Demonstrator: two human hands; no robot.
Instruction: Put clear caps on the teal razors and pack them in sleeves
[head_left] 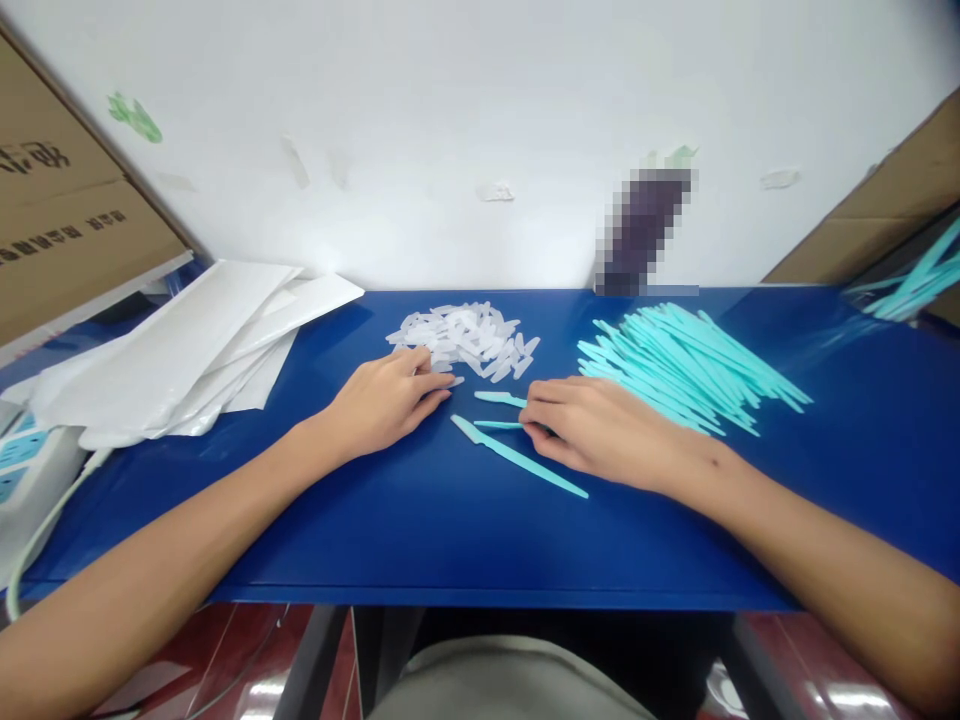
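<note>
A glossy blue worktop (337, 540) stood against a scuffed white wall (420, 130), above red floor tiles (247, 640); a cardboard box (67, 200) flanked its left end. The left hand (386, 400) pinched its fingers narrowly at a small white cap (458, 381) beside the cap pile (472, 335). The right hand (574, 420) closed its fingers over two turquoise sticks (497, 398), near the stick heap (686, 360).
</note>
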